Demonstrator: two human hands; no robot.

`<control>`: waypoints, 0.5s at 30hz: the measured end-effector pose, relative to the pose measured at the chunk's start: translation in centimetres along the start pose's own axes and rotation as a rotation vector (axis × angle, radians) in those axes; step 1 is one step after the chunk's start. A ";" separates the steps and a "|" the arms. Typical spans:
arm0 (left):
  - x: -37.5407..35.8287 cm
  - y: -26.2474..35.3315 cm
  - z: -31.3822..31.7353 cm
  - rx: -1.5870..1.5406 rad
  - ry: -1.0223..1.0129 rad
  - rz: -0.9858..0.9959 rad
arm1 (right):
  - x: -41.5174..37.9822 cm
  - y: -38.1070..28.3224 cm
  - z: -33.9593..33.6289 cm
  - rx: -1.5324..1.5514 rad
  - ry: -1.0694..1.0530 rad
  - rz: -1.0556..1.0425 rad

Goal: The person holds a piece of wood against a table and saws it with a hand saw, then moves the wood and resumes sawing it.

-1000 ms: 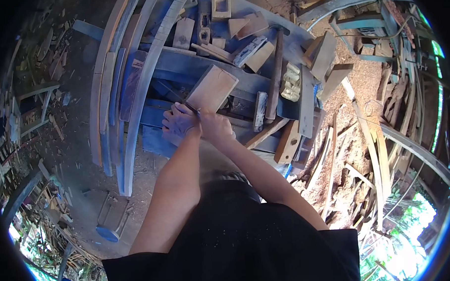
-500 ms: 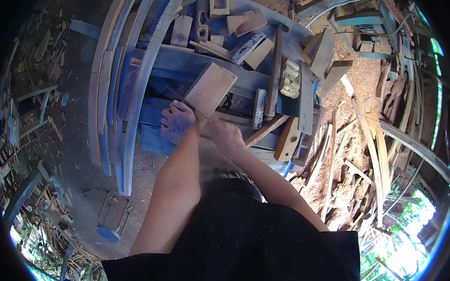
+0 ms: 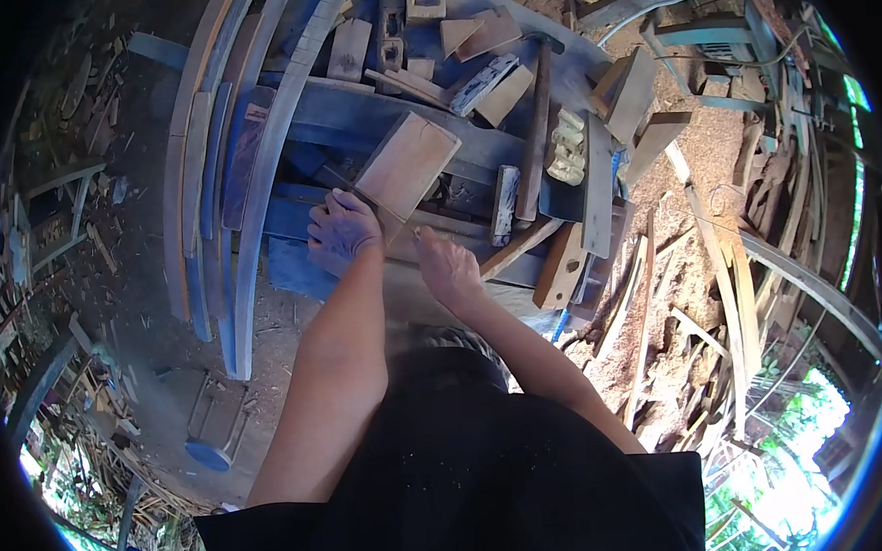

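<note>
A rectangular wooden block lies at a slant on the bench. My left hand is at its lower left edge, fingers curled around a thin straight strip that runs along that edge; part of the strip is hidden by the hand. Just below the block's near corner, my right hand is closed in a pinch. A small tip shows at its fingertips, too small to name, and it stands apart from the block.
On the right lie a hammer, a yellowish lumpy piece and a holed wooden block. Long curved boards lean at the left. Wood offcuts are at the back. A stool stands on the floor.
My right hand has drawn slightly away from the block's near corner, leaving a gap. My left hand stays at the block's edge. The whole view has shifted a little.
</note>
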State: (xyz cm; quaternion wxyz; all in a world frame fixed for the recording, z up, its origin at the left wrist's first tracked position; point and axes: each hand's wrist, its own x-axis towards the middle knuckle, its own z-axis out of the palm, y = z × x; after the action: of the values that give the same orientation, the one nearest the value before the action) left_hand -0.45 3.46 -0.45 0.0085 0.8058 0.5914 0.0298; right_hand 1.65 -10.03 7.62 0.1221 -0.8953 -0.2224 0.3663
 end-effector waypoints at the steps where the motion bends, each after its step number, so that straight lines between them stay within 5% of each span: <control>1: 0.1 -0.3 0.6 0.004 -0.001 0.002 | 0.1 0.0 0.5 0.003 -0.002 0.001; 6: 1.3 1.1 1.5 0.050 0.015 -0.256 | 2.0 0.1 0.4 -0.030 0.146 -0.133; 15: 1.4 0.9 2.7 0.014 -0.007 -0.294 | 4.8 -2.4 -2.1 -0.139 0.053 -0.213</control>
State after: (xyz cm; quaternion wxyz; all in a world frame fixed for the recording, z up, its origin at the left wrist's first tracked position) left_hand 0.99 4.58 -3.04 0.0092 0.7107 0.7031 0.0214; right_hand 5.42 -5.73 7.08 0.1035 -0.8824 -0.3376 0.3110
